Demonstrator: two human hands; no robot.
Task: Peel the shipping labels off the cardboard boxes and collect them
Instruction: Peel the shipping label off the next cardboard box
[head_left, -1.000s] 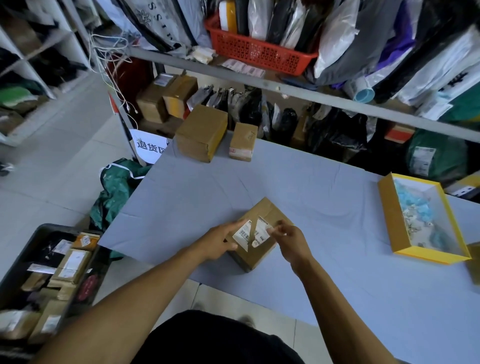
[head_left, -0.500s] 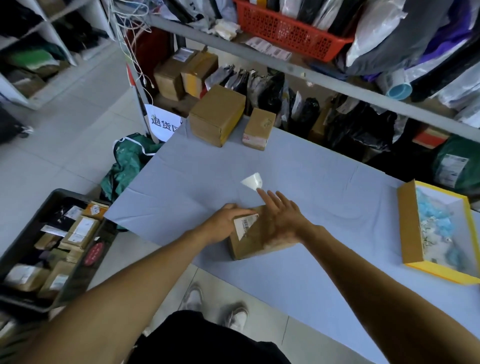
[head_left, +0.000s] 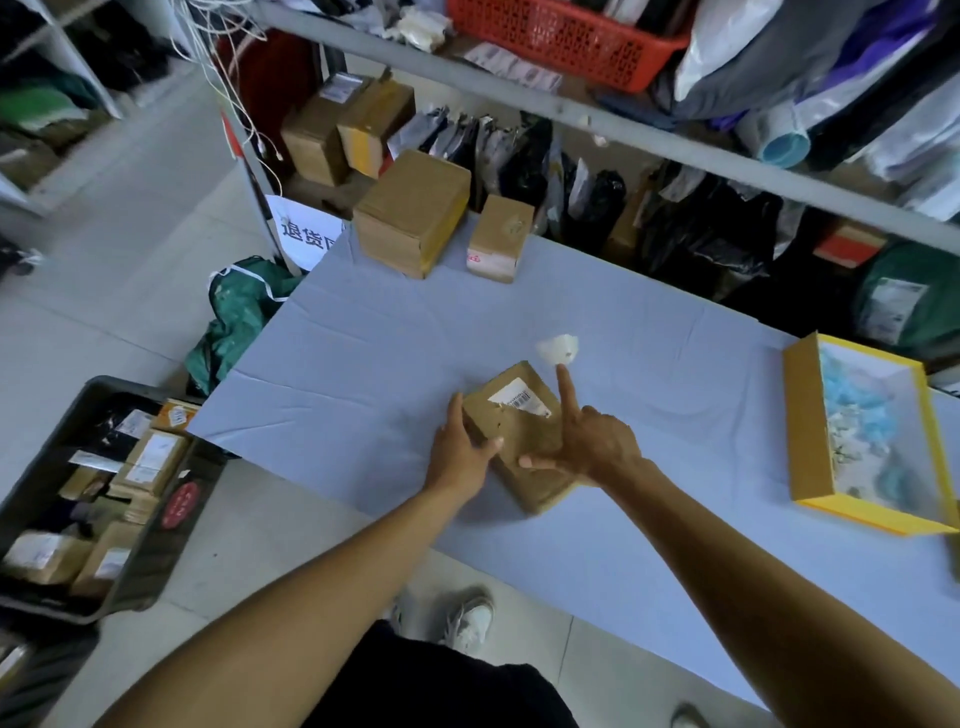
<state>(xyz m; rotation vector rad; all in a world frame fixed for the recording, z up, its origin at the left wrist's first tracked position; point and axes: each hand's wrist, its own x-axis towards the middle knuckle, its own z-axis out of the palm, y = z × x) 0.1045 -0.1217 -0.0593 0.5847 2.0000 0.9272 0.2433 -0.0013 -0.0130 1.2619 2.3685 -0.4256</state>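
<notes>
A small cardboard box (head_left: 524, 447) lies on the blue-grey table near its front edge. A torn remnant of white shipping label (head_left: 515, 401) with a barcode still sticks to its top. My left hand (head_left: 460, 457) grips the box's left side, thumb on top. Over the box's right side is my right hand (head_left: 592, 444), its index finger straight and pointing away from me. A peeled white label piece (head_left: 558, 349) sits just beyond that fingertip; whether it is stuck to the finger I cannot tell. A yellow-rimmed tray box (head_left: 800, 415) at the right holds several peeled labels.
Two more cardboard boxes, a large one (head_left: 413, 213) and a small one (head_left: 498, 236), stand at the table's far left. A black crate (head_left: 171, 525) of parcels sits on the floor at left. A metal shelf rail (head_left: 649, 132) with bags and a red basket (head_left: 566, 36) runs behind.
My right hand tore a piece off the label and lifted away from the box top, index finger now raised. The box has turned under my left hand, showing the remaining label.
</notes>
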